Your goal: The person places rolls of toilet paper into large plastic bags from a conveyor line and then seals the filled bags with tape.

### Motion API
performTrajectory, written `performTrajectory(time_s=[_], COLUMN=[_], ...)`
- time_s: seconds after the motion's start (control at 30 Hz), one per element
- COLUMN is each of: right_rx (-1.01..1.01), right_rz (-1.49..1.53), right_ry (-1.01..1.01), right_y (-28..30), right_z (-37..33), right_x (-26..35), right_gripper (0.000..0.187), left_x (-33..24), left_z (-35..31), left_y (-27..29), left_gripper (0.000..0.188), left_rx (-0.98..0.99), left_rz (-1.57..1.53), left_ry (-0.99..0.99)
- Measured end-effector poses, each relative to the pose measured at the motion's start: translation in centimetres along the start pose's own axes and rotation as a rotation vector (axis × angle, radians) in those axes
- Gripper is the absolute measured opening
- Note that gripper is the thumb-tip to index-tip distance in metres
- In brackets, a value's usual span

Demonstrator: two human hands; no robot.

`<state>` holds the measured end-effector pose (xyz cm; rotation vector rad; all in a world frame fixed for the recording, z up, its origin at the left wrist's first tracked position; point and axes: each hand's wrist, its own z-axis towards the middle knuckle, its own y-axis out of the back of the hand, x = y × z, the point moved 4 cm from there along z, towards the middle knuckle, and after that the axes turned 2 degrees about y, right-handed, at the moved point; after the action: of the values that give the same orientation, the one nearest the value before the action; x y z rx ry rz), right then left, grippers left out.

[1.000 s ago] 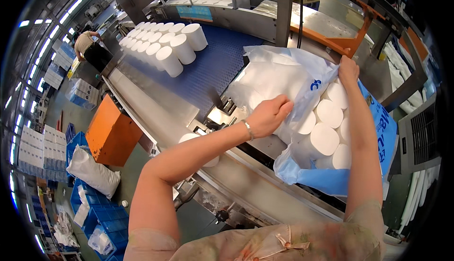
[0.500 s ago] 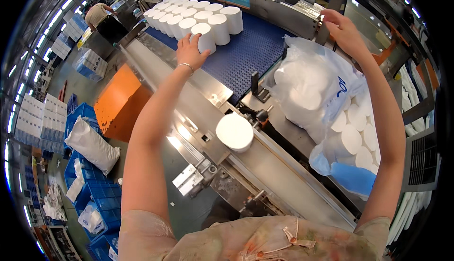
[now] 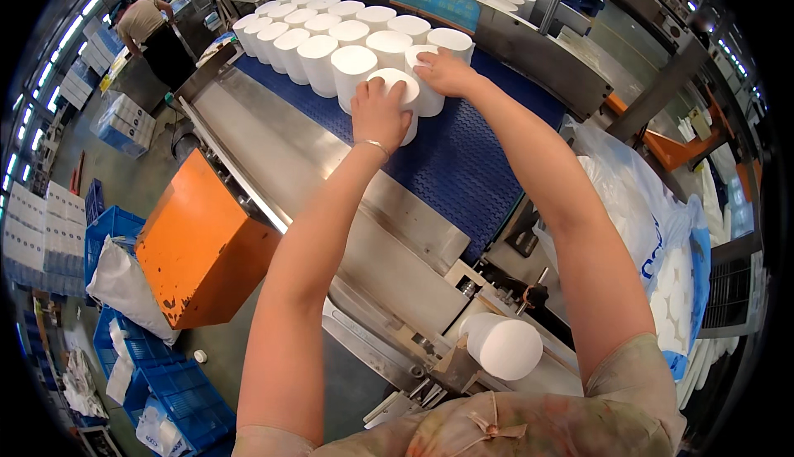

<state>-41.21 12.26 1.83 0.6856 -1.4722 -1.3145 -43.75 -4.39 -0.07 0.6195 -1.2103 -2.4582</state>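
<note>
Factory floor, blue conveyor belt running through the middle. Change since a second ago: both hands were at the plastic bag of rolls right of the belt; now both are up on the belt at the near end of the cluster of white paper rolls. Left hand lies flat on top of the front roll, fingers spread, no closed grip. Right hand rests on the next roll, fingers extended. One loose roll lies below the belt's near edge. Reads as fetching the next rolls.
</note>
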Motion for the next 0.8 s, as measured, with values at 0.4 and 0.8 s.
performTrajectory(time_s=[0.4,0.8], right_rx=[0.072,-0.079], right_rz=[0.21,-0.023], right_ry=[0.148,-0.034], right_y=[0.4,0.8], right_z=[0.7,4.6], right_x=[-0.1,-9.9], right_gripper=[0.044,0.045], left_x=[1.4,9.8], left_z=[0.7,4.6], left_y=[0.5,-2.0], left_gripper=[0.051,0.031], left_rx=[0.085,-0.03], left_rz=[-0.031,-0.079], left_ry=[0.012,0.07])
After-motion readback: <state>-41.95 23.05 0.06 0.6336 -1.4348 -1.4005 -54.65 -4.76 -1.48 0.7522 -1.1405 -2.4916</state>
